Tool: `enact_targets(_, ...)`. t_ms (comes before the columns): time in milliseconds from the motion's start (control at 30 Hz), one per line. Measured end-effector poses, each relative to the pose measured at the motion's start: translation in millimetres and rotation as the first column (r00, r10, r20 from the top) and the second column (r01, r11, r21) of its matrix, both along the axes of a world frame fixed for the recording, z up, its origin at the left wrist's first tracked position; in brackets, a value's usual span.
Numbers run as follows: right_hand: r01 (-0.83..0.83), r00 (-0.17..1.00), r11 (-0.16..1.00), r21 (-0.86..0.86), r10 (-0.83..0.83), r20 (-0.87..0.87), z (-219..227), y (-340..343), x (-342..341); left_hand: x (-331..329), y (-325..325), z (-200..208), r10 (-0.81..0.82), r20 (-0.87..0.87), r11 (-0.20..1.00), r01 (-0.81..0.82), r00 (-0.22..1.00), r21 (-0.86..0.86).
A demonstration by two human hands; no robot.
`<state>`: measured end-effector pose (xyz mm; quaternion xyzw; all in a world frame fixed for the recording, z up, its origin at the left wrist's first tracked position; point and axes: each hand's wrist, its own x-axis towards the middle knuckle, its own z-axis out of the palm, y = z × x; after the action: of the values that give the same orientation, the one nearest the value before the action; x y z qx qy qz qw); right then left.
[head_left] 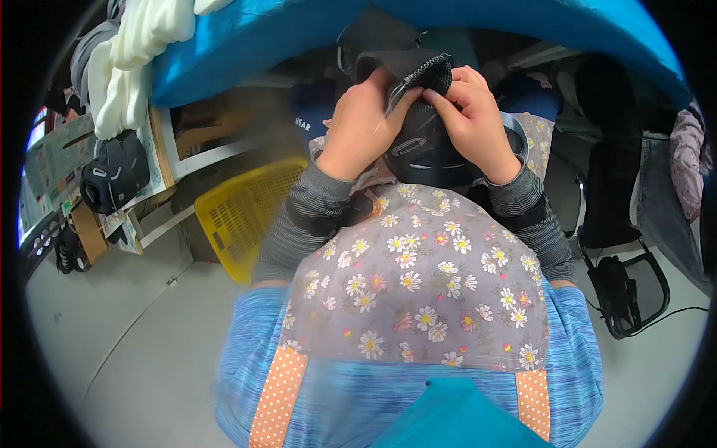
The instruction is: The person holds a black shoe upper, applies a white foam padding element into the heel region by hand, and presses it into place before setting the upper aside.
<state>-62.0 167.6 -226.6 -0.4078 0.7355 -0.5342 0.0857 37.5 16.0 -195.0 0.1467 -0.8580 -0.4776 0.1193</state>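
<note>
A black shoe upper, with mesh lining and light zigzag stitching along its opening, is held up in front of my chest, above the floral apron. My left hand grips its left side, the index finger partly hidden inside the opening and the thumb at the stitched edge. On the other side my right hand pinches the same edge, its thumb close to the left thumb. Both hands are closed on the upper. Its lower part rests near my lap, and the far flap rises above my fingers.
A blue-covered surface curves across the far side. White foot-shaped forms stand at the far left, above a black shoe upper on a table. A yellow basket is left of my arm; a black metal frame stands right.
</note>
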Motion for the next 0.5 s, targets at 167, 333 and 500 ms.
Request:
enact_targets(167,0.037,0.995,0.994,0.1,-0.046,0.09,-19,-2,-7,-13,-6,-14,-0.008,0.16,1.0,0.012,0.987,-0.027)
enact_targets(333,0.021,0.995,0.98,0.2,-0.039,0.088,-22,-5,-9,-16,-9,-26,-0.011,0.166,0.999,0.004,0.986,0.042)
enact_targets(500,0.028,0.987,0.991,0.133,-0.049,0.155,-25,-8,-5,-12,-7,-29,0.017,0.176,0.997,-0.028,0.984,0.065)
